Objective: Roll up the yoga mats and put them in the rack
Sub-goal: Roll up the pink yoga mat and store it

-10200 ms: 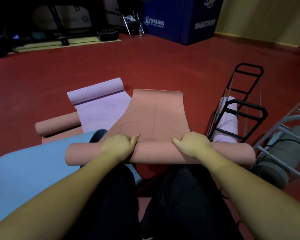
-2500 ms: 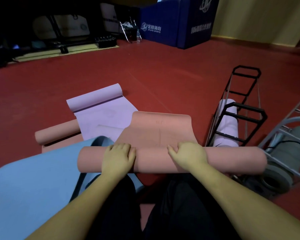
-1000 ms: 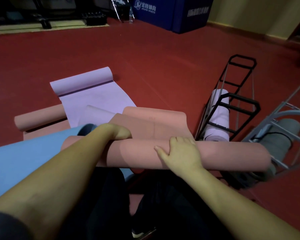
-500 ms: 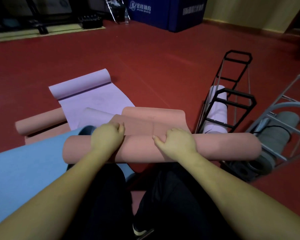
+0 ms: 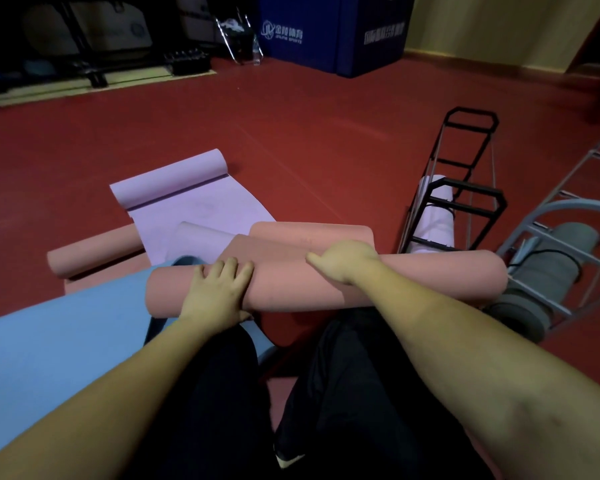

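A red floor (image 5: 309,133) fills most of the frame. A blue mat (image 5: 66,341) spreads flat over the lower left, beside the person's dark-trousered legs at the bottom centre. Across the middle lies the pink mat (image 5: 413,282), almost fully rolled into a thick tube, with only a short flat flap left beyond it toward the centre. A lilac mat (image 5: 194,206) lies partly unrolled at centre left, its far end curled into a roll. Touching its left edge is a second pink roll (image 5: 90,251), partly open. At the right edge a grey rack (image 5: 568,216) holds a grey roll (image 5: 551,268). Just left of it a black rack (image 5: 465,188) holds a white roll (image 5: 433,223). A blue block (image 5: 333,29) with white lettering stands at the top centre.

The left hand (image 5: 219,289) rests on the pink tube near its left end, fingers fairly straight and spread over the top, pressing rather than clasping. The right hand (image 5: 343,259) sits on the tube's middle, fingers curled down over its far side, thumb pointing left.
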Available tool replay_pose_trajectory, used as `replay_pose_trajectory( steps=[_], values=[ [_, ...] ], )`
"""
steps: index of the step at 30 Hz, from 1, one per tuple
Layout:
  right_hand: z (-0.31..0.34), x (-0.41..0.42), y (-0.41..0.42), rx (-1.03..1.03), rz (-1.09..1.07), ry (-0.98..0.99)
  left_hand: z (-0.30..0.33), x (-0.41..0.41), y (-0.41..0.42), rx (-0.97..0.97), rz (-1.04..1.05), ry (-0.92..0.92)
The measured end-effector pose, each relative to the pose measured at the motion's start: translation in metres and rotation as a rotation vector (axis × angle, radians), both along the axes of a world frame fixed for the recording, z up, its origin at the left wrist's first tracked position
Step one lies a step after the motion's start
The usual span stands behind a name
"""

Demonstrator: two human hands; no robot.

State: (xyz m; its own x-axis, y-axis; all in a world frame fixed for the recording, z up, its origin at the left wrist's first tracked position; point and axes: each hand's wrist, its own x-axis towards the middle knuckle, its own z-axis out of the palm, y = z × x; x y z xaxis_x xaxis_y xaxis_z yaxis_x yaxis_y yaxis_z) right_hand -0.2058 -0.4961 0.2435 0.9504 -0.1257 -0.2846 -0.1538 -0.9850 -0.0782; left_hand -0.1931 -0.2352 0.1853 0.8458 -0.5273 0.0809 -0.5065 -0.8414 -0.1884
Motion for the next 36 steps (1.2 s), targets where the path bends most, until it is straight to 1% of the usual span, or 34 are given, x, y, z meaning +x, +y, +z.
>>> replay_pose_trajectory(
  steps=[3,5,7,9,12,16,18,20,23,27,32,34,36],
  values=[
    [0.011,0.001,-0.006,0.016,-0.014,0.017,0.018,0.008,0.001,-0.011,-0.046,-0.030],
    [0.019,0.005,-0.014,0.036,-0.068,0.075,0.035,0.011,0.000,0.001,-0.094,-0.011],
    [0.026,0.010,-0.020,0.067,-0.083,0.143,0.053,0.011,-0.003,0.010,-0.124,0.072],
    [0.031,0.011,-0.024,0.120,-0.036,0.236,0.067,0.010,-0.005,0.012,-0.119,0.179],
    [0.026,0.011,-0.026,0.170,-0.040,0.355,0.070,0.006,-0.002,-0.002,-0.117,0.342],
    [0.005,0.006,-0.029,0.242,-0.026,0.397,0.067,0.010,-0.006,-0.010,-0.090,0.527],
    [0.004,0.004,-0.028,0.246,-0.033,0.343,0.067,0.015,-0.012,-0.114,0.008,0.608],
    [0.002,0.005,-0.028,0.168,-0.026,0.211,0.065,0.020,-0.018,-0.219,0.117,0.645],
    [-0.003,0.006,-0.029,0.055,-0.020,-0.026,0.064,0.026,-0.029,-0.231,0.206,0.656],
    [-0.006,-0.006,-0.026,0.013,-0.017,-0.185,0.059,0.040,-0.037,-0.231,0.261,0.729],
    [-0.008,-0.028,-0.018,0.066,-0.017,-0.194,0.050,0.061,-0.039,-0.328,0.314,0.840],
    [-0.013,-0.037,-0.009,0.009,-0.002,-0.203,0.047,0.067,-0.038,-0.362,0.339,0.868],
    [-0.021,-0.041,-0.004,-0.102,0.016,-0.261,0.045,0.071,-0.038,-0.373,0.350,0.879]
  ],
)
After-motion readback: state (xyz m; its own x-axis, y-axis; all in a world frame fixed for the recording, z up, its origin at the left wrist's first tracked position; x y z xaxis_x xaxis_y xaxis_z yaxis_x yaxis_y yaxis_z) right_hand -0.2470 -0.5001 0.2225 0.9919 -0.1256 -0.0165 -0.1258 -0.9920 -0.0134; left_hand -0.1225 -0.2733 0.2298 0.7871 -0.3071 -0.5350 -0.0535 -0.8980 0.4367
